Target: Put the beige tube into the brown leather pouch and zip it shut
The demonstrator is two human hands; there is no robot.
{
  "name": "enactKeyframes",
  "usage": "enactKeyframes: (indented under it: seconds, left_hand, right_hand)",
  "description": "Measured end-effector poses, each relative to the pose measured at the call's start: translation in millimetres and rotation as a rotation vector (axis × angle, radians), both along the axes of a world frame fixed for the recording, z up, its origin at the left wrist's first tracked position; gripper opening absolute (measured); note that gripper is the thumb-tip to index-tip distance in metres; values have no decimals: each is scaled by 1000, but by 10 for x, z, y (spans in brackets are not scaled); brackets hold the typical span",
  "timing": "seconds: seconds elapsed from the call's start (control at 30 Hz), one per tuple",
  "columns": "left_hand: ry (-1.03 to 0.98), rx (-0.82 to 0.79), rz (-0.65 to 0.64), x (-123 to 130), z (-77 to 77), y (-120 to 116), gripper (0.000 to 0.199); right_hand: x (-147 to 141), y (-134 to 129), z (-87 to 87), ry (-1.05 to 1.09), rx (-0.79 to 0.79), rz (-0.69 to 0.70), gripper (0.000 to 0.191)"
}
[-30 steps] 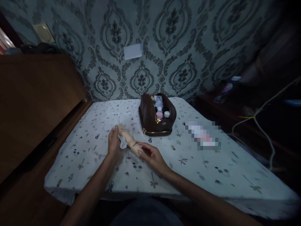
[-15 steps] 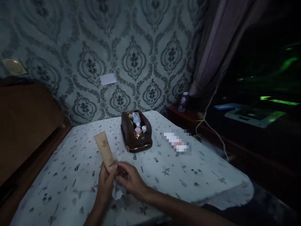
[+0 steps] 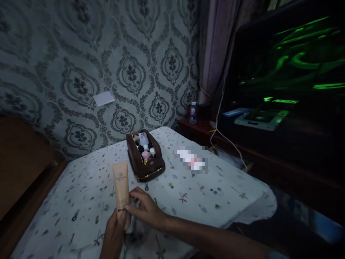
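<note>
The left hand (image 3: 114,230) grips a beige tube (image 3: 121,189) low down, upright over the sheet (image 3: 199,194) near the brown bag (image 3: 151,172); the right hand (image 3: 147,208) pinches its side. Its lettering (image 3: 121,178) is too small; the screen (image 3: 291,77) reads AORUS.

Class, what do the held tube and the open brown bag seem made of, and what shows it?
Tube: probably plastic, satin finish; flat end, smooth printed surface.
Bag: leather or imitation, faint sheen on smooth sides; golden zip looks metallic.
</note>
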State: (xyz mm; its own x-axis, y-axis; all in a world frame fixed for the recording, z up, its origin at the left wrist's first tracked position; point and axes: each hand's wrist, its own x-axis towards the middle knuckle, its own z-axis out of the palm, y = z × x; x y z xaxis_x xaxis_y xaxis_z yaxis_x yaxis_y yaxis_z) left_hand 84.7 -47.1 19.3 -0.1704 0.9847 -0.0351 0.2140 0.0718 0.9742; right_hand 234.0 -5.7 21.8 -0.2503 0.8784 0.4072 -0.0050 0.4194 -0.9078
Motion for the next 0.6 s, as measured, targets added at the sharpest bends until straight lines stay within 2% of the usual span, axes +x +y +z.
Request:
enactKeyframes:
  seconds: [0.17,0.33,0.43,0.53,0.6]
  left_hand:
    - [32,-16,-20,-58,-175,127,58]
    - [75,-6,-44,-138,-308,349,62]
    - [101,-21,-144,-132,-250,356,62]
    - [89,-22,-374,-65,-114,309,62]
    - [74,9,-471,-12,-19,290,60]
  right_hand:
    - [69,-3,23,47,-194,105,35]
    - [159,-11,63,201,-313,188,49]
    - [245,28,160,281,-334,228,56]
    - [387,112,349,391,-314,238,59]
    - [515,168,490,461,-294,184,58]
